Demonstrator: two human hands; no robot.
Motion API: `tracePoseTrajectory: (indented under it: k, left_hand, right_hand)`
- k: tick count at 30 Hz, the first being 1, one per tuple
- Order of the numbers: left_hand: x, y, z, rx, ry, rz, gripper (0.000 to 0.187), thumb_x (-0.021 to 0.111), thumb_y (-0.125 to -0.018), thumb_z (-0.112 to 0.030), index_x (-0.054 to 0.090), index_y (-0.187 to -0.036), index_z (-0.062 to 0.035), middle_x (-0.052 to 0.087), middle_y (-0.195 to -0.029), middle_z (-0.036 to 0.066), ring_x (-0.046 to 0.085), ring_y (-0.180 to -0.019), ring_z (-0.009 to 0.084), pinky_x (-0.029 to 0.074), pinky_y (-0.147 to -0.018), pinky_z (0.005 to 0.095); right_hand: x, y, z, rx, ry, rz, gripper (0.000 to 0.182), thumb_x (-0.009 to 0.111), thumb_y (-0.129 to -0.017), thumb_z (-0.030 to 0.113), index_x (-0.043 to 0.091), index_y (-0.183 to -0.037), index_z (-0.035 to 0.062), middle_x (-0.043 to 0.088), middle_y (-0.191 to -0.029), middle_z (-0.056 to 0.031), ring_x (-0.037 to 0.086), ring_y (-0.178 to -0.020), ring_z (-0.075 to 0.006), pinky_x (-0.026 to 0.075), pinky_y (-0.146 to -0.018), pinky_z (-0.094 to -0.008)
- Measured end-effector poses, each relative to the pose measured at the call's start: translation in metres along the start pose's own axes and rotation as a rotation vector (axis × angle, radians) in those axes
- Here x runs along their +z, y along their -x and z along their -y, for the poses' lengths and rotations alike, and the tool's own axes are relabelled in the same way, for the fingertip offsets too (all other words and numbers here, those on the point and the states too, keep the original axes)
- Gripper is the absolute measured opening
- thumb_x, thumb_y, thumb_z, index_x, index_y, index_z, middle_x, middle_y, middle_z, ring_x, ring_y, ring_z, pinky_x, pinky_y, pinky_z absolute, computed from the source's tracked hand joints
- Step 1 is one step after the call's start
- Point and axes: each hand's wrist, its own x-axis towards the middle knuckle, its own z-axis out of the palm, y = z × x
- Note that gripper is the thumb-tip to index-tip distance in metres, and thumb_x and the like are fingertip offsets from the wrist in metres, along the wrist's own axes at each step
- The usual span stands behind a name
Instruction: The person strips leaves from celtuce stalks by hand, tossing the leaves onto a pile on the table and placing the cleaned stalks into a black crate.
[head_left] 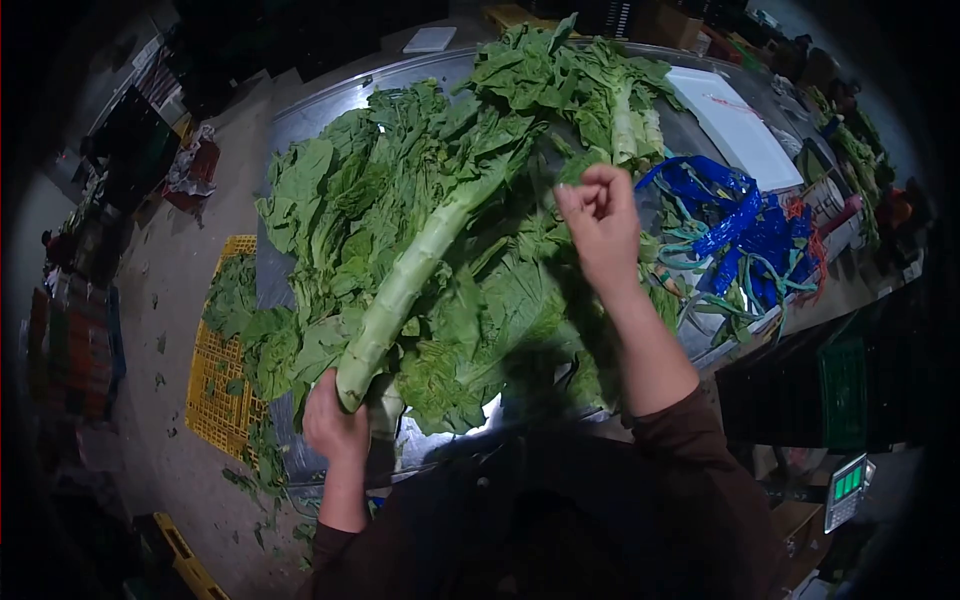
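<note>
My left hand (334,425) is wrapped round the cut base of a celtuce stem (405,280). The stem is thick, pale green and ringed with leaf scars; it slants up and away to a leafy top. In the air to the right of it is my right hand (605,230), fingers loosely curled, thumb apart, nothing visible in them. Stripped celtuce leaves (510,310) lie heaped under and around the stem. Beyond my right hand, more celtuce stems (625,125) with leafy tops lie at the far side of the pile.
A metal table (345,98) carries the leaves. Blue plastic strapping and ties (735,230) lie tangled on the right, near a white board (735,125). A yellow crate (215,385) with leaves stands on the floor at left. A scale display (848,485) glows at lower right.
</note>
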Motion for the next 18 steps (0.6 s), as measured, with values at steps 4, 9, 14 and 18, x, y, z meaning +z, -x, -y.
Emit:
tracePoseTrajectory:
  k: [4,9,14,18]
  left_hand:
    - [-0.011,0.002,0.011,0.048,-0.070,-0.015,0.055,0.070,-0.062,-0.006,0.058,-0.115,-0.0135,0.063,-0.098,0.008,0.060,-0.090,0.0309,0.046,-0.077,0.0410]
    - [-0.016,0.004,0.014,0.078,-0.091,-0.007,0.053,0.070,-0.061,-0.006,0.059,-0.113,-0.0146,0.063,-0.097,0.008,0.060,-0.090,0.0305,0.047,-0.076,0.0405]
    - [-0.009,0.005,0.005,0.042,-0.072,0.024,0.053,0.070,-0.061,-0.006,0.059,-0.111,-0.0163,0.063,-0.097,0.007,0.060,-0.091,0.0302,0.047,-0.076,0.0403]
    - [-0.003,-0.001,-0.002,-0.062,0.021,0.093,0.054,0.070,-0.061,-0.006,0.059,-0.113,-0.0170,0.063,-0.099,0.008,0.060,-0.094,0.0304,0.048,-0.078,0.0408]
  right_hand:
    - [0.004,-0.041,0.020,-0.119,0.603,-0.139,0.037,0.071,-0.083,0.031,0.053,-0.101,0.0044,0.053,-0.071,-0.0009,0.048,-0.056,-0.0127,0.042,-0.055,-0.0277]
    - [-0.008,-0.053,-0.003,0.065,0.500,0.090,0.022,0.067,-0.085,0.027,0.059,-0.093,0.0088,0.057,-0.091,-0.0037,0.056,-0.070,-0.0154,0.044,-0.065,-0.0297]
    - [-0.012,0.006,0.019,0.072,-0.358,0.305,0.012,0.053,-0.095,0.020,0.053,-0.095,0.0077,0.046,-0.081,0.0049,0.043,-0.074,-0.0062,0.038,-0.068,-0.0224]
    - [0.000,0.068,0.029,0.275,-0.244,0.773,0.016,0.051,-0.097,0.022,0.050,-0.090,0.0075,0.044,-0.075,0.0023,0.043,-0.070,-0.0068,0.039,-0.067,-0.0228]
